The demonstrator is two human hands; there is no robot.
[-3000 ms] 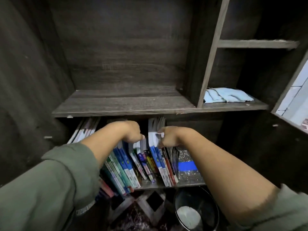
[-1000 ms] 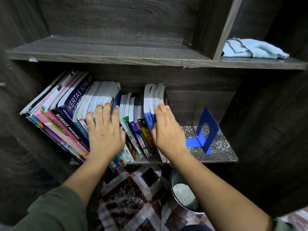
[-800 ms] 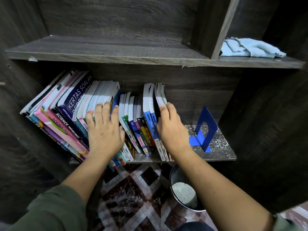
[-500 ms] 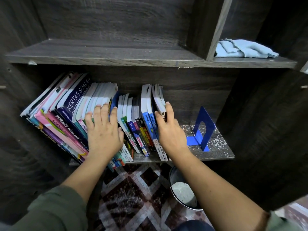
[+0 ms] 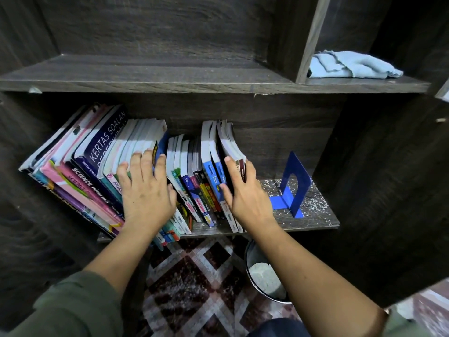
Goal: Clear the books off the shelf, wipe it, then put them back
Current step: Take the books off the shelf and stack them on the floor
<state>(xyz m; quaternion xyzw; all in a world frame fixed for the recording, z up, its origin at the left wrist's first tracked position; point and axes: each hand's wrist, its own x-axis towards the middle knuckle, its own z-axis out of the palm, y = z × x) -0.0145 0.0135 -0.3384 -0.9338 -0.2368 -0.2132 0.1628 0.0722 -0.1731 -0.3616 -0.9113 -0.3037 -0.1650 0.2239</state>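
left hand [image 5: 145, 193] flat on books [image 5: 116, 164], fingers straight | right hand [image 5: 245, 193] grips end volumes | tip: squeeze stack from both sides (spines slippery), lift together off shelf [image 5: 313, 215]

a dark wood-grain cabinet [image 5: 150, 30] fills the view, with an upright divider [image 5: 308, 37] at upper right. below lies a rug [image 5: 194, 288] patterned in dark red and cream diamonds. a round metal bin [image 5: 250, 259] stands on it. lighting is dim.
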